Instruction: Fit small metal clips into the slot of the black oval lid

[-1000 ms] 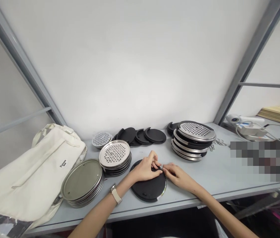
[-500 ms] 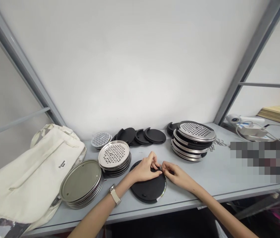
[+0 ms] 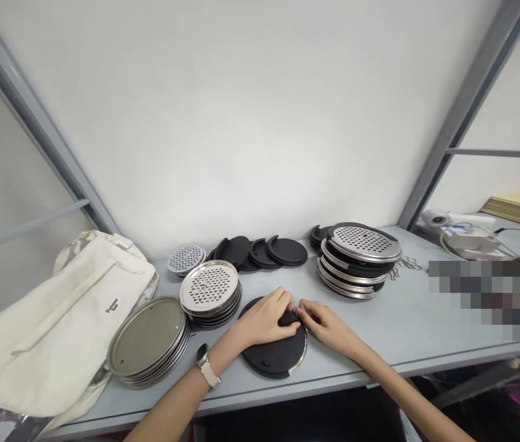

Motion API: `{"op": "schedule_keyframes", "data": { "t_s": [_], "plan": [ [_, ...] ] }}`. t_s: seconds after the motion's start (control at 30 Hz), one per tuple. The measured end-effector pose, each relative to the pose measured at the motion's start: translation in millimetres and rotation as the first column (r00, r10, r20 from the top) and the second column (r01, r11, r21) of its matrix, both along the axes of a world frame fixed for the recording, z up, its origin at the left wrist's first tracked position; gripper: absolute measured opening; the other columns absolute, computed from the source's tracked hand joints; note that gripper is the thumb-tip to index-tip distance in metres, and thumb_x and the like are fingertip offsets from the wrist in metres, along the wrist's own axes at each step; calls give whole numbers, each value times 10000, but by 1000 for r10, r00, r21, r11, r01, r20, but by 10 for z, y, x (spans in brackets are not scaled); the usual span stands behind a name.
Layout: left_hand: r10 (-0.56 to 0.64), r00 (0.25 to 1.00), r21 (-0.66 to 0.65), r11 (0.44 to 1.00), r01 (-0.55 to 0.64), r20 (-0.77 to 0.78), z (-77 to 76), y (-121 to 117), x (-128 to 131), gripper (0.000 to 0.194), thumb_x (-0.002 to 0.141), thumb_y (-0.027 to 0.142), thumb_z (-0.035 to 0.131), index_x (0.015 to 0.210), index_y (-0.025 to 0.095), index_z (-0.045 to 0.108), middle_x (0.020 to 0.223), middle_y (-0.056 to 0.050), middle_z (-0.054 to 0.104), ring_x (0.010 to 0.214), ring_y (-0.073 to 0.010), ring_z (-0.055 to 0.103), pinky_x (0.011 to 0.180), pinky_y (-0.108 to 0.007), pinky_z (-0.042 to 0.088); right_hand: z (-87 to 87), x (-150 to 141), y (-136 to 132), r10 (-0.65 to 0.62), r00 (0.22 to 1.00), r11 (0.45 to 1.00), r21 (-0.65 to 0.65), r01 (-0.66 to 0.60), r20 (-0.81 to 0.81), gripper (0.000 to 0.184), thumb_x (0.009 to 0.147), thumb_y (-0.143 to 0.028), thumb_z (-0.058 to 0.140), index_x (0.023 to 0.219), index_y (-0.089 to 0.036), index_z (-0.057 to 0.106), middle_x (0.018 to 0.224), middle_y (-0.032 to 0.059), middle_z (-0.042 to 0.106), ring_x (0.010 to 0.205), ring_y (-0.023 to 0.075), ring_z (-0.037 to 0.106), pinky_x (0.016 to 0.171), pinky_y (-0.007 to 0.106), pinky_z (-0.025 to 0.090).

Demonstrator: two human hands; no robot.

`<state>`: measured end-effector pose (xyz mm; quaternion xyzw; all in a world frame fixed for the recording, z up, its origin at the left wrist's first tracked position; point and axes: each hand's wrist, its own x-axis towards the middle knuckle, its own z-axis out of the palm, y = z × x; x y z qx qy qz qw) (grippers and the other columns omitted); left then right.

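The left hand lies spread, pressing down on a black round disc near the front of the grey worktop. The right hand closes on a small dark piece at the disc's far edge, though the exact pinch is hidden. A slip could jolt the disc into the stack of perforated steel plates just left.

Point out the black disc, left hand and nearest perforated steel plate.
Black disc (image 3: 272, 358): head view, bare lower part of its face.
Left hand (image 3: 263, 321): head view, back of the hand.
Nearest perforated steel plate (image 3: 209, 286): head view, centre of its top.
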<state>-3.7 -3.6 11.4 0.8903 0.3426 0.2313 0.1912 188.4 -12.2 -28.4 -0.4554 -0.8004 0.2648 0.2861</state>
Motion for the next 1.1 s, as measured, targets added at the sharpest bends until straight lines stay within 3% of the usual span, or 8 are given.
{"op": "schedule_keyframes", "data": {
  "t_s": [0.17, 0.47, 0.77, 1.1],
  "plan": [
    [31, 981, 78, 997, -16, -191, 12, 13, -60, 199, 825, 365, 553, 738, 191, 513, 679, -1, 530, 630, -161, 511, 605, -277, 355, -10, 3, -8, -6, 1000, 999, 37, 5, 15, 344, 975, -359, 308, 691, -206, 427, 617, -30, 474, 658, 154, 488, 653, 278, 370],
    [-20, 972, 169, 984, 60, -233, -55, 63, -71, 227, 866, 356, 499, 733, 195, 589, 709, -22, 606, 640, -168, 561, 587, -269, 332, 5, -30, -24, -1, 997, 993, 120, -8, 73, 323, 975, -299, 297, 697, -208, 432, 623, -16, 486, 639, 163, 480, 662, 294, 360],
    [3, 960, 197, 979, 54, -279, -53, 60, -58, 226, 867, 359, 505, 751, 190, 599, 723, -25, 626, 642, -164, 567, 585, -264, 327, -18, -26, -11, -28, 998, 996, 83, 23, 53, 319, 957, -296, 339, 655, -207, 392, 589, -29, 450, 634, 155, 465, 624, 272, 341],
    [8, 948, 255, 964, 77, -319, -53, 64, -52, 254, 880, 358, 488, 717, 189, 584, 715, 6, 639, 637, -138, 571, 556, -273, 282, -22, -16, 24, 47, 990, 986, 152, -66, 130, 335, 986, -277, 277, 729, -197, 476, 653, -1, 540, 643, 160, 488, 697, 296, 363]
  ]
}}
